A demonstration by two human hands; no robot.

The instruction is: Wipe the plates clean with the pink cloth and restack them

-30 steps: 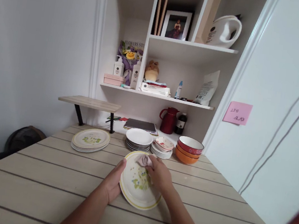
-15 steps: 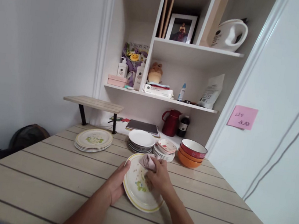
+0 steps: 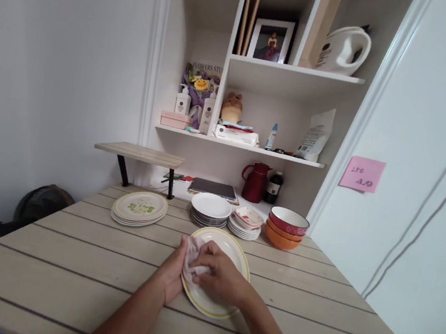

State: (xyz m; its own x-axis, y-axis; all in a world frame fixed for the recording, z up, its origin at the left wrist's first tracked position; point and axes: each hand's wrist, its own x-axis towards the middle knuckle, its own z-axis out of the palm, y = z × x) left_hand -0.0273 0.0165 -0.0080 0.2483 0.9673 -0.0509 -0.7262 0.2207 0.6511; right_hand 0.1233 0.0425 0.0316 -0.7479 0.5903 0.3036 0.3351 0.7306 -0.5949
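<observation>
A cream plate with a yellow rim is tilted above the slatted table, its left edge gripped by my left hand. My right hand presses a pale pink cloth against the left part of the plate, its fingers bunched on the cloth. The hand and cloth hide the plate's middle. Behind the plate stand a stack of plates with a white one on top and small white dishes under a patterned bowl. To the left lies a stack of flower-patterned plates.
Orange and red bowls are stacked at the right of the table. A small wooden riser stands at the back left. Behind are a red jug, a dark bottle and a white shelf.
My right hand has moved the cloth from the plate's upper edge to its left side, beside my left hand. The flower pattern on the held plate is now covered.
</observation>
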